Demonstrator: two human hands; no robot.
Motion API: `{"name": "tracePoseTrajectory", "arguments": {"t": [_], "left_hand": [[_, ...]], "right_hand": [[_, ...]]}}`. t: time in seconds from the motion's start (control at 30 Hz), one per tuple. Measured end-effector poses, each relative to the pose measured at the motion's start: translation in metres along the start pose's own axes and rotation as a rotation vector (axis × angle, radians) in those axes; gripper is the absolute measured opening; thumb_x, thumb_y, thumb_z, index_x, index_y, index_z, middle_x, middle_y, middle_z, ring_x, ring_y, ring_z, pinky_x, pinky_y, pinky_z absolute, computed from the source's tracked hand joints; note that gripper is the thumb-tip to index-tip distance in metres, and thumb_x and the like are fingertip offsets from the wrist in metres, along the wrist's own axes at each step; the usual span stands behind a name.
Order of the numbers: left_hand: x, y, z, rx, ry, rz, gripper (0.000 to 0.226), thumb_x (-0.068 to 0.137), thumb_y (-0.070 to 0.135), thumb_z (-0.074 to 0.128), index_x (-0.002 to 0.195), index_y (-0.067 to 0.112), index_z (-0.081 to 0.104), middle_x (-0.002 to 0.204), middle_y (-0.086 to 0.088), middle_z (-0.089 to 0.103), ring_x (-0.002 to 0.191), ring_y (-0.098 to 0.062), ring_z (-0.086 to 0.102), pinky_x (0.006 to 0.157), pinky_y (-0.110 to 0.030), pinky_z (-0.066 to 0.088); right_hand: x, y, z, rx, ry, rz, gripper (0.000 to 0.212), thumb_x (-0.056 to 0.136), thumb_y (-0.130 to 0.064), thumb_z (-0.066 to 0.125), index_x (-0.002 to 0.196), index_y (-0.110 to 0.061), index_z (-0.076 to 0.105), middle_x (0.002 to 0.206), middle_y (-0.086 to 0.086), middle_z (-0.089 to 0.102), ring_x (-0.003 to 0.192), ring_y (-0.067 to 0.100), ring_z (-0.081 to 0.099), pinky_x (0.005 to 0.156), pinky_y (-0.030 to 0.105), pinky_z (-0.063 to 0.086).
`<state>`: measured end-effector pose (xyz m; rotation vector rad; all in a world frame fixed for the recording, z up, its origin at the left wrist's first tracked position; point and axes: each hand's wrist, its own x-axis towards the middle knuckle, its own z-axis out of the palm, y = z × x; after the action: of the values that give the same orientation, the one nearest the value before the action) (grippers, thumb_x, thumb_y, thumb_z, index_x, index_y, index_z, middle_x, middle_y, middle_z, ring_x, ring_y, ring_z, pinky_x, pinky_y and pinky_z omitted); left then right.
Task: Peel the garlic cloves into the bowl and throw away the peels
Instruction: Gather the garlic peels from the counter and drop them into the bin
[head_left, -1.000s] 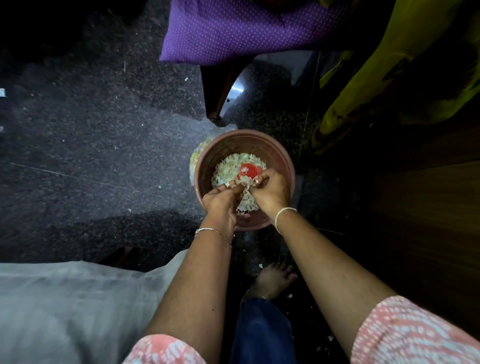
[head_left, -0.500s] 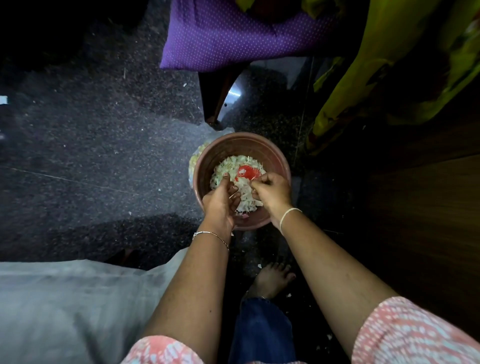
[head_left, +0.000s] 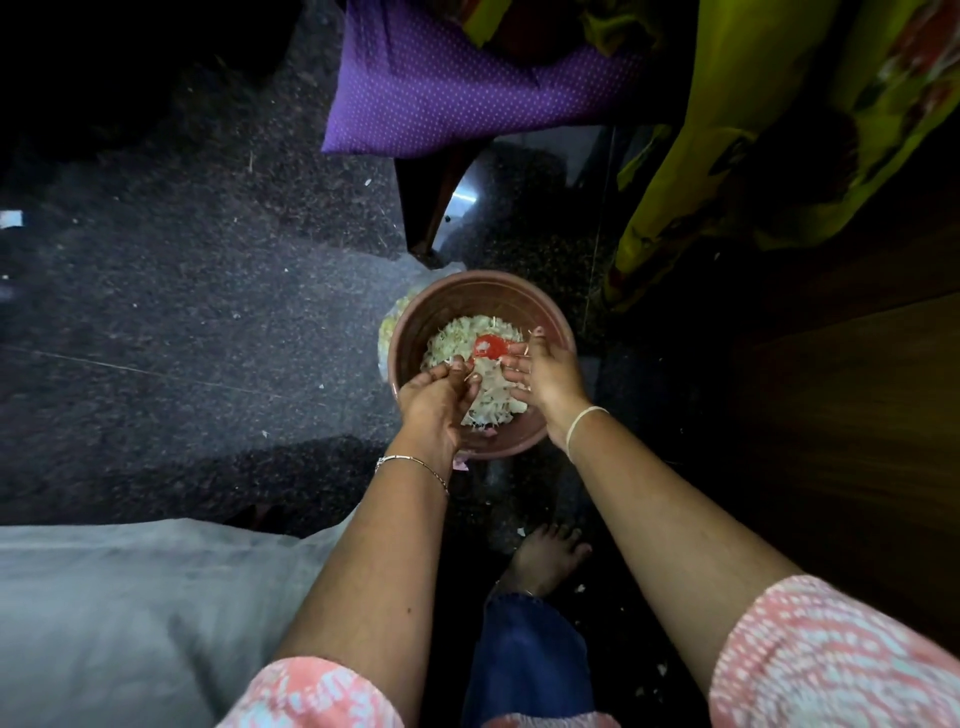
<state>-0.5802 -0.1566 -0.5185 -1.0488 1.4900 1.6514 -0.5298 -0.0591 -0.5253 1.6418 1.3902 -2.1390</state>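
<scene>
Peels (head_left: 491, 387) between left fingers (head_left: 457, 371) and right fingers (head_left: 514, 374), seemingly touching.

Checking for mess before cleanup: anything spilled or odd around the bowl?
Yes. Pale garlic peel scraps lie scattered on the dark speckled stone floor outside the round brown bowl, near the bare foot. A small red object sits half buried in the bowl's peel pile; unclear what.

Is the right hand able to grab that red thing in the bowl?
Probably yes. The right hand is open inside the bowl, just beside the red thing, which lies partly bare on top of the peels. Nothing seems to block it.
</scene>
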Motion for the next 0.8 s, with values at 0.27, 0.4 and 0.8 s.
{"name": "tracePoseTrajectory", "arguments": {"t": [0.27,0.4,0.8], "left_hand": [[0.008,-0.006,0.009,0.168,0.086,0.103,0.04,0.079,0.035,0.079,0.067,0.012,0.049,0.052,-0.005,0.053,0.035,-0.012,0.043,0.041,-0.022,0.044],[0.016,-0.01,0.009,0.184,0.056,0.073,0.021,0.094,0.012,0.063,0.078,0.009,0.05,0.049,-0.004,0.053,0.03,-0.008,0.045,0.034,-0.016,0.039],[0.015,-0.011,0.006,0.282,-0.007,0.066,0.02,0.089,-0.012,0.057,0.079,0.004,0.052,0.075,-0.012,0.063,0.048,-0.014,0.062,0.054,-0.032,0.058]], "right_hand": [[-0.001,-0.006,-0.004,-0.027,-0.03,0.039,0.052,0.106,-0.039,0.027,0.112,-0.002,0.063,0.117,0.016,0.065,0.107,0.026,0.062,0.067,0.024,0.045],[0.0,0.0,-0.006,-0.022,-0.022,0.049,0.05,0.106,-0.04,0.028,0.098,-0.006,0.064,0.095,0.011,0.063,0.07,0.013,0.056,0.061,0.023,0.044],[0.001,0.006,-0.012,-0.052,-0.06,0.053,0.047,0.106,-0.031,0.035,0.115,0.008,0.061,0.077,0.002,0.059,0.062,0.01,0.051,0.057,0.021,0.039]]}}
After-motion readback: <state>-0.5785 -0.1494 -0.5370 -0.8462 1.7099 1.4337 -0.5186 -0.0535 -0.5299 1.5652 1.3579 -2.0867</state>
